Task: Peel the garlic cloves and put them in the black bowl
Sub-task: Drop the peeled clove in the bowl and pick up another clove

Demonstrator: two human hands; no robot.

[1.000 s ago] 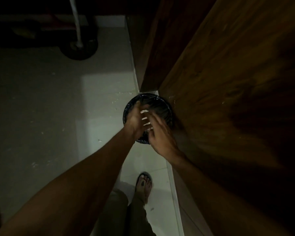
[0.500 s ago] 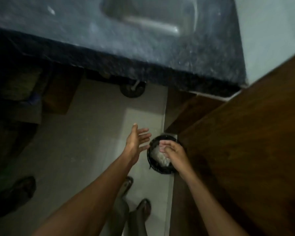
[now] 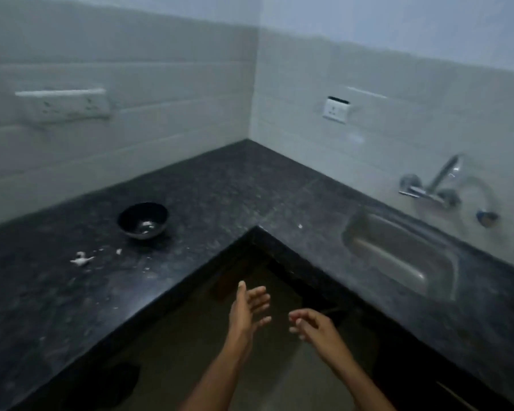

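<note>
The black bowl [image 3: 143,220] stands on the dark granite counter [image 3: 226,188] at the left, with a few pale garlic cloves [image 3: 146,226] in its bottom. White garlic skin scraps [image 3: 82,259] lie on the counter in front of the bowl, to its left. My left hand [image 3: 247,311] is held out over the floor, in front of the counter's inner corner, fingers spread and empty. My right hand [image 3: 313,324] is beside it, fingers loosely curled and apart, holding nothing. Both hands are well clear of the bowl.
A steel sink [image 3: 398,256] is set into the counter at the right, with a wall tap [image 3: 433,185] above it. Two socket plates [image 3: 336,110] [image 3: 64,105] sit on the tiled walls. A small white speck [image 3: 300,226] lies near the counter's inner corner.
The view has swung up from the floor bin to the counter. My hands have left the bin; the right hand has opened, and both now hang empty in front of the counter.
</note>
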